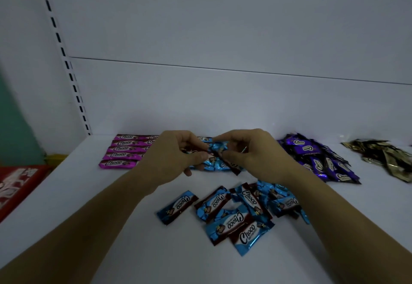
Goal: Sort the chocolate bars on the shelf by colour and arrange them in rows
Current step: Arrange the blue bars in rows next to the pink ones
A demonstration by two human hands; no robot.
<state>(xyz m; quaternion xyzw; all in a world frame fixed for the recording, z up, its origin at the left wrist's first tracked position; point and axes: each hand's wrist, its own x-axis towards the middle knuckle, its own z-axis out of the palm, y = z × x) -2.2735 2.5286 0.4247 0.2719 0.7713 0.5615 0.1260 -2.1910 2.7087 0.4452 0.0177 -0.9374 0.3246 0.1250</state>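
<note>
Shelf [66, 194], bar [218, 147] between left hand [171, 156], right hand [252, 152]

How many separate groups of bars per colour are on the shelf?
Pink block: 1
Blue row and blue heap: 2
Purple pile: 1
Gold pile: 1
Total: 5, plus the held blue bar pinched by left hand and right hand.

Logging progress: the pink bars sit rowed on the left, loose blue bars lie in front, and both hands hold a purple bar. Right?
Not quite. The head view shows the left hand and right hand holding a blue bar, not a purple one. The pink bars and loose blue bars are as you say.
</note>
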